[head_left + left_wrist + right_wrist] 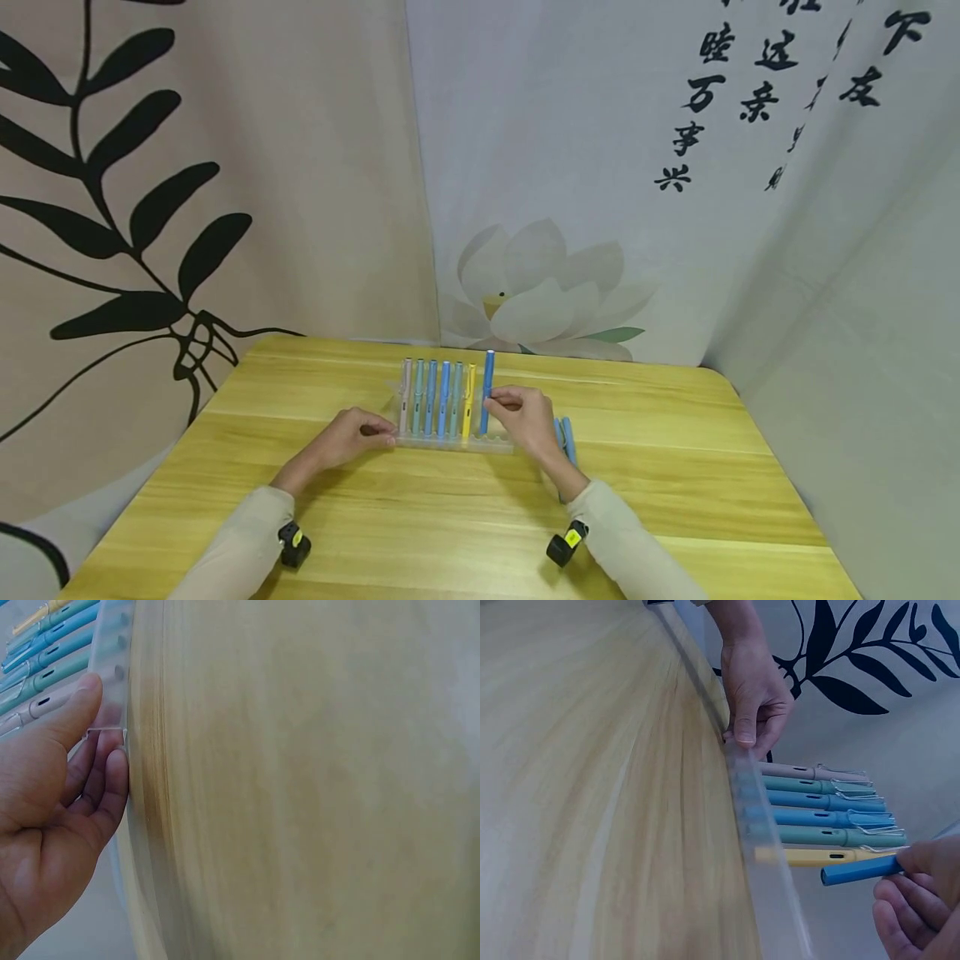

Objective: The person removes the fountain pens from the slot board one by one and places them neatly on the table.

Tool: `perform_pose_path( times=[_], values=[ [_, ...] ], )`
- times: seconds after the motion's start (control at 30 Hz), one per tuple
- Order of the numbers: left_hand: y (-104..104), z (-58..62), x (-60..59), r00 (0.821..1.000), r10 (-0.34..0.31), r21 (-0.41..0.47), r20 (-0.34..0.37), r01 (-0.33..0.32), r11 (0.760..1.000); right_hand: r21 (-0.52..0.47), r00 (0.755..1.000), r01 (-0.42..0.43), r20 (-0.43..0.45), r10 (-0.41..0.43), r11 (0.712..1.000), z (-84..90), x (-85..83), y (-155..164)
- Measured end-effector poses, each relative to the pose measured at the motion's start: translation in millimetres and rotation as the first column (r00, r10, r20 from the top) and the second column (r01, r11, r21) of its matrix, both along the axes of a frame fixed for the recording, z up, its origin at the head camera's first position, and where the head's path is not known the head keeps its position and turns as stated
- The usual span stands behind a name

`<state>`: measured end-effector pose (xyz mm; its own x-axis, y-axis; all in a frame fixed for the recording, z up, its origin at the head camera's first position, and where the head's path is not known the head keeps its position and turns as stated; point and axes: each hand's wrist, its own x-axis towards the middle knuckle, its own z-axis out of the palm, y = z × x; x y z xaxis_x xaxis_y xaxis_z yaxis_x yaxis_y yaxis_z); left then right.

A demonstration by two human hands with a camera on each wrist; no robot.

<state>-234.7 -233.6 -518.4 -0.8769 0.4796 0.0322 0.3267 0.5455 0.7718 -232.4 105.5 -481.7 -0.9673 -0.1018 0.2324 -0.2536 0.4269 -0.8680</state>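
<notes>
The right hand (528, 421) has its thumb and fingers closed in a pinch on a held blue pen (489, 371), which stands nearly upright over the right part of a clear rack (497, 447). In the right wrist view the pen's lower end shows bare, short of the rack's translucent front ledge and just beside the yellow pen. The left hand (352, 437) grips the rack's left end, thumb on the ledge and the other fingers curled below it.

Between the hands, six pens stand in a row in the rack. From the left they are a pinkish pen (405, 396), a first green pen (418, 398), a darker blue pen (431, 400), a brighter blue pen (443, 402), a second green pen (455, 402) and a yellow pen (469, 402). A gap separates the yellow one from the held one.

Just beyond the right wrist, two loose blue pens (569, 440) lie side by side on the wood-grained counter (420, 533), partly hidden by the arm. Pale sleeves (243, 542) cover both forearms. Behind the counter hangs a backdrop (345, 167) with dark leaves, a pale lotus and black characters.
</notes>
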Motion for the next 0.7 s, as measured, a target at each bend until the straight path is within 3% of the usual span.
perform_pose_path(
  times=[0.4, 0.7],
  values=[
    [-0.5, -0.5, -0.2, 1.0, -0.009, -0.007, -0.014, 0.009, 1.0, -0.009, 0.999, 0.019, -0.043, -0.019, 1.0, 8.1, 14.0, 23.7],
    [-0.5, -0.1, -0.3, 1.0, -0.001, -0.006, -0.001, 0.001, 1.0, -0.012, 0.998, 0.067, -0.003, -0.067, 0.998, 9.1, 22.9, 42.0]
  ],
)
